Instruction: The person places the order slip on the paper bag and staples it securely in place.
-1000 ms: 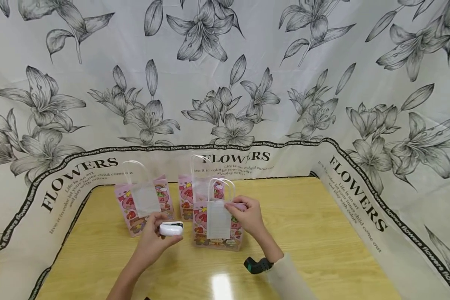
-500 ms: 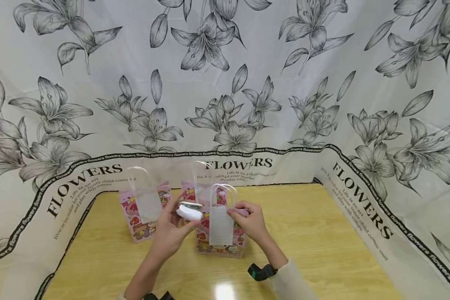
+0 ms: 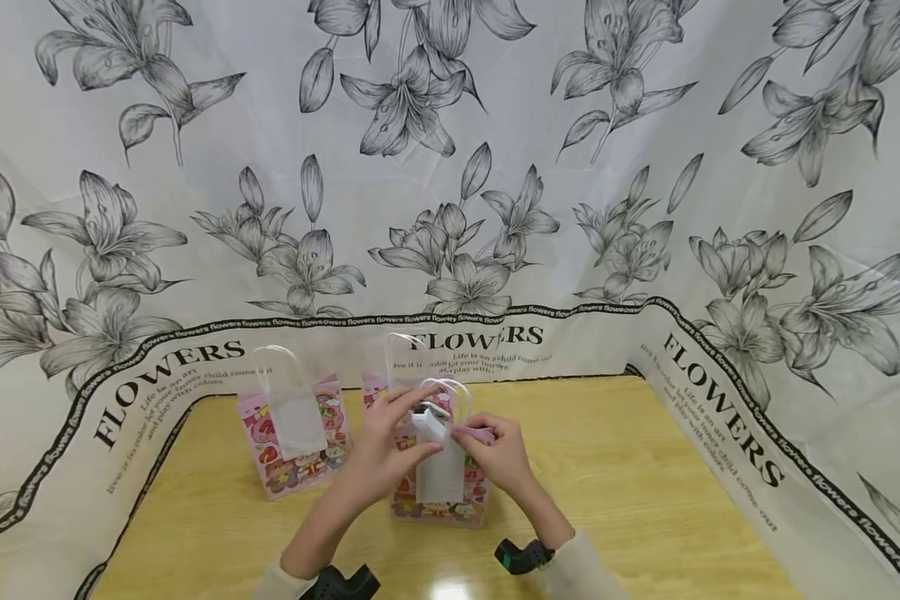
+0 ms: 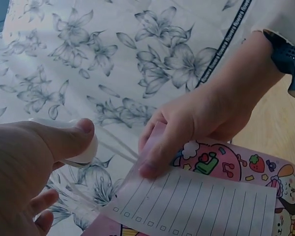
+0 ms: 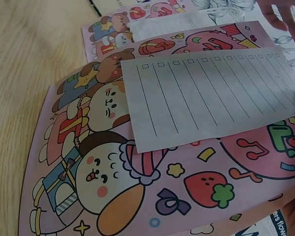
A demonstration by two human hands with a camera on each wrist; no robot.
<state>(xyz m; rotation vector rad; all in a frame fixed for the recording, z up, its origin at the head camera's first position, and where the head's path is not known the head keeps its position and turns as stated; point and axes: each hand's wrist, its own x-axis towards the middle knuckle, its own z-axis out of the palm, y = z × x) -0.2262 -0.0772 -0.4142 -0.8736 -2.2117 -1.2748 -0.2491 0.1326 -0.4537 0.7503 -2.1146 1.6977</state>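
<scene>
My left hand [image 3: 371, 454] grips a small white stapler-like tool [image 3: 429, 426] at the top of the front pink cartoon gift bag [image 3: 405, 510]. The tool's mouth points toward the bag's upper edge; whether it touches the paper is hard to tell. A lined white checklist note [image 3: 440, 483] lies against the bag's front. At the note's top corner, my right hand [image 3: 501, 457] pinches the note and bag rim between thumb and fingers. In the left wrist view, the thumb of that right hand [image 4: 201, 115] presses on the note [image 4: 196, 201].
To the left stands another pink bag [image 3: 270, 471] with a white note [image 3: 300, 427] on its front. Behind the front bag is a third pink bag [image 3: 373, 386], mostly hidden. White handles rise from the bags. A flower-printed cloth [image 3: 585, 342] borders the wooden table [image 3: 615, 500].
My left hand has carried the white tool rightward from beside the left bag to the front bag's top edge. My right hand has kept its pinch there.
</scene>
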